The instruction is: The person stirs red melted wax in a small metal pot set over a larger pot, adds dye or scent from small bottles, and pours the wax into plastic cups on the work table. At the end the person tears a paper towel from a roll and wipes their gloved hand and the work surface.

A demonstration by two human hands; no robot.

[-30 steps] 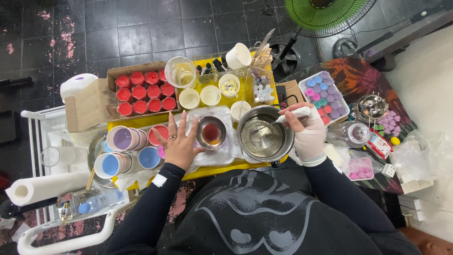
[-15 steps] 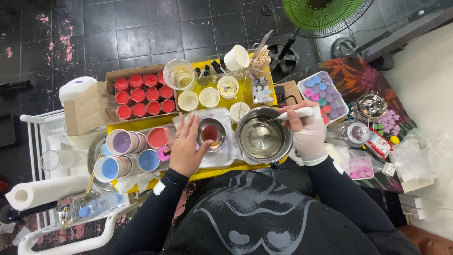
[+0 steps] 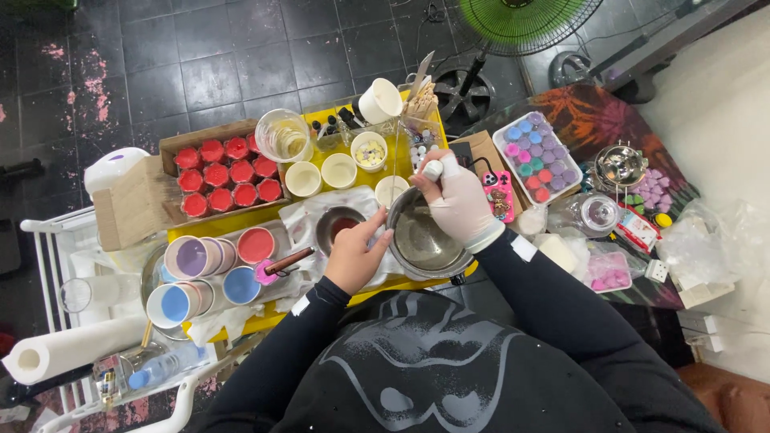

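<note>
left hand [image 3: 354, 255] open against steel pot [image 3: 423, 240]; gloved right hand [image 3: 457, 204] grips white handle [image 3: 433, 169].

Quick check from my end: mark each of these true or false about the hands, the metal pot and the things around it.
1. The right hand wears a white glove. True.
2. The left hand wears a glove too. False: it is bare, with its fingers at the rim of the large round metal pot.
3. The right hand holds a thin stick with a white tip over the pot. True.
4. The small metal bowl with red liquid sits to the right of the pot. False: it sits to its left.
5. The brown cardboard box holds blue cups. False: it holds round red-topped cups.
</note>
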